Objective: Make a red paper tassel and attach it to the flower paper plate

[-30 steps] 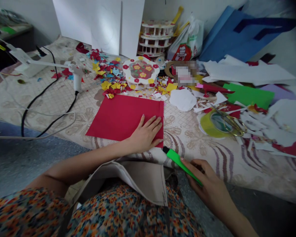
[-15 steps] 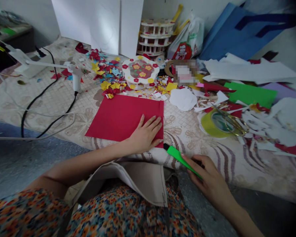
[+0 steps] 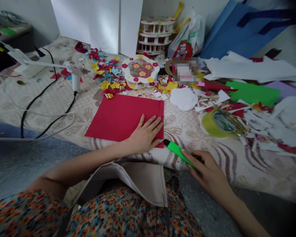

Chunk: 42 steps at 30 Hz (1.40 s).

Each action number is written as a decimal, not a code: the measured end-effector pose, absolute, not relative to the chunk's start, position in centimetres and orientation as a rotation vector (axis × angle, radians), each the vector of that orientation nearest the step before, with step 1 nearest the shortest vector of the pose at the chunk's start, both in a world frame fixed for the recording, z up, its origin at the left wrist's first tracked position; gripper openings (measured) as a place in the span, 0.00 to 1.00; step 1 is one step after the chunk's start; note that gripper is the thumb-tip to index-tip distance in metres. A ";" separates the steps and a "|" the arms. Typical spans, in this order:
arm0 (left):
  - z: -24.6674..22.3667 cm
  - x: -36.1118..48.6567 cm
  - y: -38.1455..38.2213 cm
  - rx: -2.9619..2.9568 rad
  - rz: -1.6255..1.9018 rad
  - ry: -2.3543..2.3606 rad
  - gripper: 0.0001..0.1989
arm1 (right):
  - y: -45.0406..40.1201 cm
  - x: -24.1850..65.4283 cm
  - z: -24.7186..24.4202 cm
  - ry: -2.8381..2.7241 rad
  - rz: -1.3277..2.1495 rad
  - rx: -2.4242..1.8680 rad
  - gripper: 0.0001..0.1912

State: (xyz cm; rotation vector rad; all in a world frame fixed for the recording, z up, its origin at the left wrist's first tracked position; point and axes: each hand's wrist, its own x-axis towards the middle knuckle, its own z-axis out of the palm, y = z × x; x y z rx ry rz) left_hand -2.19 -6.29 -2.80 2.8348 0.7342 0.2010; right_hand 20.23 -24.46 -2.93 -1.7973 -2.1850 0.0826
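Observation:
A red sheet (image 3: 118, 115) lies on the patterned cloth of the table (image 3: 182, 126). My left hand (image 3: 145, 133) rests flat on its right part, fingers spread. Just right of the sheet's near right corner is the dark tip of a green-handled tool (image 3: 179, 152), which looks like a knife. My right hand (image 3: 207, 172) grips that handle, its fingers wrapped round it. Whether the tip touches the sheet's edge is too small to tell.
Behind the sheet stands a decorated white round piece (image 3: 140, 70) among colourful scraps. Yellow tape (image 3: 213, 125) with scissors (image 3: 236, 123) on it lies right, near white scraps and a green sheet (image 3: 255, 93). A small lamp (image 3: 76, 80) and cables are left.
My right hand and the green-handled tool have moved slightly up. My left hand stays on the red sheet in nearly the same place.

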 end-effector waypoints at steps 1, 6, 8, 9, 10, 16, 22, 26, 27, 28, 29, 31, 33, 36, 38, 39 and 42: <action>-2.8 -2.2 -6.3 2.834 0.201 0.735 0.31 | -24.3 20.3 -2.9 -2.193 0.078 -1.795 0.26; -2.8 -2.2 -6.3 2.819 0.216 0.741 0.31 | -23.4 20.6 -2.9 -2.190 0.060 -1.770 0.25; -2.8 -2.2 -6.3 2.817 0.219 0.742 0.31 | -23.1 20.8 -3.0 -2.193 0.065 -1.766 0.26; -2.8 -2.2 -6.3 2.818 0.218 0.743 0.31 | -22.9 20.9 -3.0 -2.198 0.067 -1.764 0.26; -2.8 -2.2 -6.3 2.819 0.215 0.744 0.31 | -22.8 20.9 -3.1 -2.205 0.066 -1.761 0.26; -2.9 -2.1 -6.3 2.829 0.198 0.745 0.32 | -21.7 21.3 -3.2 -2.231 0.020 -1.763 0.27; -2.7 -2.2 -6.3 2.822 0.187 0.751 0.32 | -20.4 21.7 -3.4 -2.224 -0.001 -1.741 0.26; -2.7 -2.2 -6.4 2.819 0.173 0.757 0.32 | -19.6 21.9 -3.5 -2.245 -0.034 -1.734 0.26; -2.7 -2.2 -6.4 2.819 0.174 0.759 0.33 | -19.3 22.0 -3.5 -2.247 -0.047 -1.729 0.26; -2.7 -2.1 -6.4 2.820 0.177 0.759 0.33 | -19.1 22.0 -3.6 -2.246 -0.058 -1.724 0.27; -2.8 -2.1 -6.3 2.821 0.182 0.758 0.33 | -18.9 22.1 -3.6 -2.245 -0.067 -1.720 0.27; -2.9 -2.1 -6.3 2.824 0.187 0.755 0.33 | -18.4 22.2 -3.7 -2.242 -0.080 -1.716 0.27; -3.0 -2.1 -6.2 2.825 0.182 0.751 0.33 | -17.9 22.2 -3.8 -2.240 -0.088 -1.725 0.27; -3.0 -2.2 -6.2 2.825 0.180 0.750 0.34 | -17.2 22.4 -3.8 -2.248 -0.104 -1.730 0.27; -3.0 -2.2 -6.2 2.826 0.185 0.747 0.34 | -16.8 22.5 -3.8 -2.257 -0.117 -1.719 0.27; -3.0 -2.2 -6.2 2.825 0.186 0.747 0.34 | -16.6 22.6 -3.8 -2.259 -0.123 -1.716 0.27; -3.0 -2.3 -6.3 2.816 0.184 0.748 0.33 | -16.1 22.7 -3.8 -2.262 -0.140 -1.738 0.28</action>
